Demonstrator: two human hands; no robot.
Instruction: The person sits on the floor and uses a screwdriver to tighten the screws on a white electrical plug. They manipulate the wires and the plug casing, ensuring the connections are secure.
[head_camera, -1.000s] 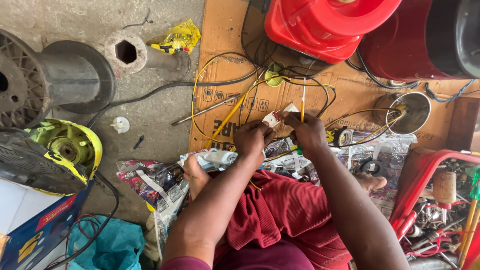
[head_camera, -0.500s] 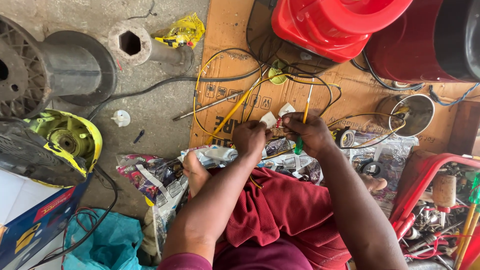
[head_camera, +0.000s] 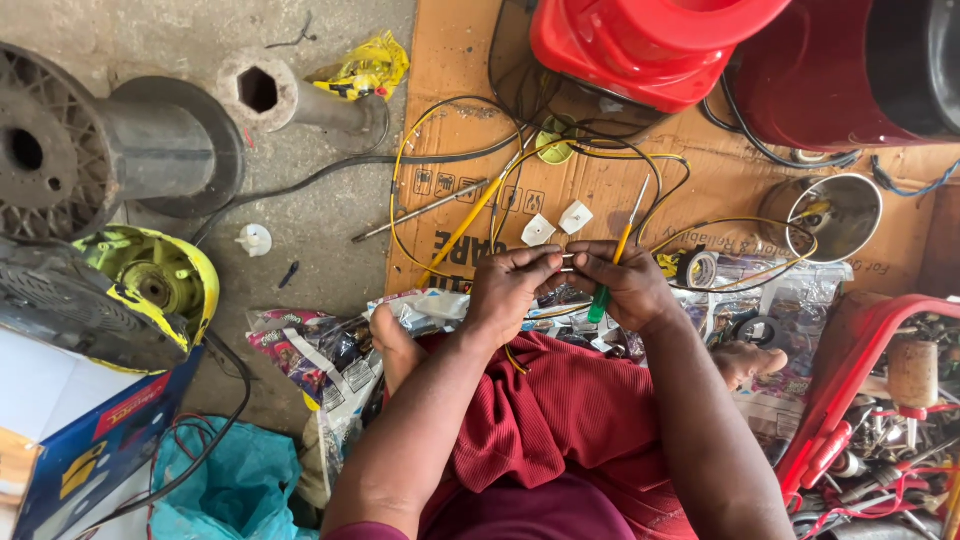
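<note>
My left hand (head_camera: 512, 288) and my right hand (head_camera: 625, 283) meet over my lap, fingertips pinching the ends of thin yellow and black wires (head_camera: 660, 172) that loop back over a sheet of cardboard (head_camera: 590, 190). My right hand also grips a small screwdriver with a green handle (head_camera: 600, 302) and yellow shaft pointing away from me. Two small white plastic connectors (head_camera: 556, 223) lie on the cardboard just beyond my fingers. A long yellow-handled screwdriver (head_camera: 470, 222) lies to the left of them.
A red machine housing (head_camera: 640, 40) and a dark red tank (head_camera: 850, 70) stand at the back. A metal cup (head_camera: 835, 212) and a tape roll (head_camera: 697, 267) lie to the right. Grey metal spools (head_camera: 90, 150), a yellow engine part (head_camera: 150, 285) and printed wrappers (head_camera: 310, 345) sit left. A red tool tray (head_camera: 880, 420) is at my right.
Both hands have drawn slightly nearer to me and closer together on the wire ends. The white connectors now lie free on the cardboard beyond my fingers.
</note>
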